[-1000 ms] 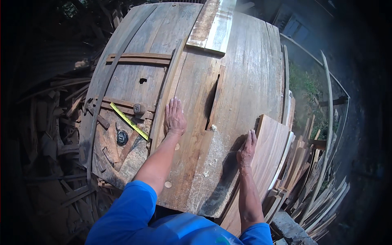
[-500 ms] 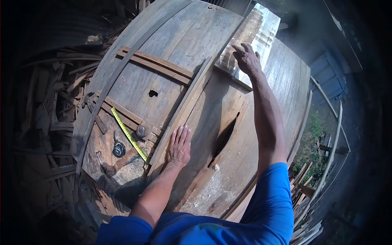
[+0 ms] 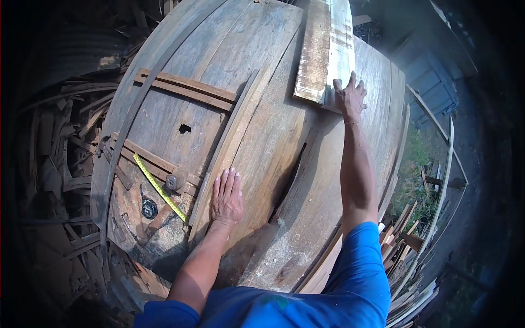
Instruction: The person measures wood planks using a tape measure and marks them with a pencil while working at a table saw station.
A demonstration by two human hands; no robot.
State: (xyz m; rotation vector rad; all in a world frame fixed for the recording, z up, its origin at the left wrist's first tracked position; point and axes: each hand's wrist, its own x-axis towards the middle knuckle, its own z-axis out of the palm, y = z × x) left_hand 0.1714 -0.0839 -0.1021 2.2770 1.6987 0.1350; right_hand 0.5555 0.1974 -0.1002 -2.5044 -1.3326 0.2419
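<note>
My left hand (image 3: 227,195) lies flat on the dusty wooden workbench (image 3: 262,158), fingers stretched beside a long raised wooden strip (image 3: 236,126). It holds nothing. My right arm reaches to the far side, where my right hand (image 3: 351,98) spreads its fingers at the near right corner of two boards lying side by side. One is a brown-stained board (image 3: 313,60); the other is a paler board (image 3: 341,46). The fingertips overlap the pale board's end; whether they press on it I cannot tell. A long dark slot (image 3: 287,183) runs through the bench top between my arms.
On the left lie a yellow folding rule (image 3: 159,187), a hammer-like metal head (image 3: 172,182), a round black object (image 3: 149,208) and paired wooden battens (image 3: 186,90). Scrap wood (image 3: 60,142) heaps beyond the left edge. Thin offcuts (image 3: 402,227) and a leaning pole (image 3: 442,180) stand at the right.
My right hand has moved off the boards' top to their near right corner, fingers spreading wider. The boards have swung straighter, pointing away from me. My left hand stays flat on the bench.
</note>
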